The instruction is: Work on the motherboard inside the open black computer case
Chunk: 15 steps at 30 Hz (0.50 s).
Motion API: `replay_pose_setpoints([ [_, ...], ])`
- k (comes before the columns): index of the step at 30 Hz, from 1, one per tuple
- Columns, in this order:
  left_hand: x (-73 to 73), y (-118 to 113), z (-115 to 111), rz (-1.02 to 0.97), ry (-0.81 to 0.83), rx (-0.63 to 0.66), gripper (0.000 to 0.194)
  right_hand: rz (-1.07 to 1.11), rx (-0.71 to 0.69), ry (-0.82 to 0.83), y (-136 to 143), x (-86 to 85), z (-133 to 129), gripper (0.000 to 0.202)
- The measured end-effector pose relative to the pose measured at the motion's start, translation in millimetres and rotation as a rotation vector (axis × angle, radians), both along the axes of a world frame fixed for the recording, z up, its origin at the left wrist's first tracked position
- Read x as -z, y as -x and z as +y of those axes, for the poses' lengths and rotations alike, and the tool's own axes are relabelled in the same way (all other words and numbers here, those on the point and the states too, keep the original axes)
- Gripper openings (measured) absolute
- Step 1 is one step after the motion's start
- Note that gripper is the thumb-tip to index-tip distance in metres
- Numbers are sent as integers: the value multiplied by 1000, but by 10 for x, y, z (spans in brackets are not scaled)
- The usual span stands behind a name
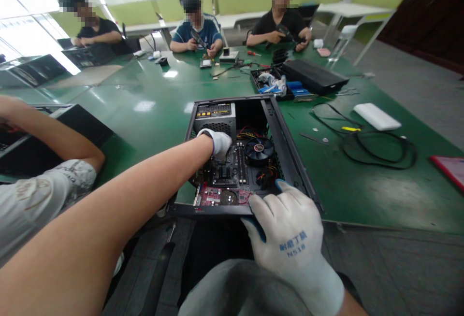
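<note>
An open black computer case (297, 161) lies at the front edge of the green table. My left hand (218, 143), in a white glove, reaches inside it beside the power supply (217, 113), over the motherboard (226, 173); its fingers are too small and hidden to tell what they do. My right hand (290, 224), in a white glove with blue print, is wrapped round the case's near rim at the right corner. A round black fan (258, 149) and a red circuit board (217, 197) sit inside the case.
Three people sit across the green table (152, 122), two with power drills. A neighbour's arm and another case (79, 122) are at left. A toolbox with gloves (271, 85), black cables (377, 154) and a white box (377, 116) lie beyond and right.
</note>
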<state>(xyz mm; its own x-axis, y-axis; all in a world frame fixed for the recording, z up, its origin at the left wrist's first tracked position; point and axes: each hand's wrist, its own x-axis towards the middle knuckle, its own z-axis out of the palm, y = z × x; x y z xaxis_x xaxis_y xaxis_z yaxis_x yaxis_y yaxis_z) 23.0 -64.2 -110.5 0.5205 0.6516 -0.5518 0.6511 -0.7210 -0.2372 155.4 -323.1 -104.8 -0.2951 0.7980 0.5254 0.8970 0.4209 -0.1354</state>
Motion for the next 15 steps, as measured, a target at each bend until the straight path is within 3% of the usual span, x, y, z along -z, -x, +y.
replay_pose_setpoints([
  [9, -8, 10, 1, 1, 3, 9, 72, -2, -8, -13, 0, -2, 13, 27],
  [15, -25, 14, 23, -2, 9, -18, 71, -23, -6, -38, -5, 2, 16, 27],
])
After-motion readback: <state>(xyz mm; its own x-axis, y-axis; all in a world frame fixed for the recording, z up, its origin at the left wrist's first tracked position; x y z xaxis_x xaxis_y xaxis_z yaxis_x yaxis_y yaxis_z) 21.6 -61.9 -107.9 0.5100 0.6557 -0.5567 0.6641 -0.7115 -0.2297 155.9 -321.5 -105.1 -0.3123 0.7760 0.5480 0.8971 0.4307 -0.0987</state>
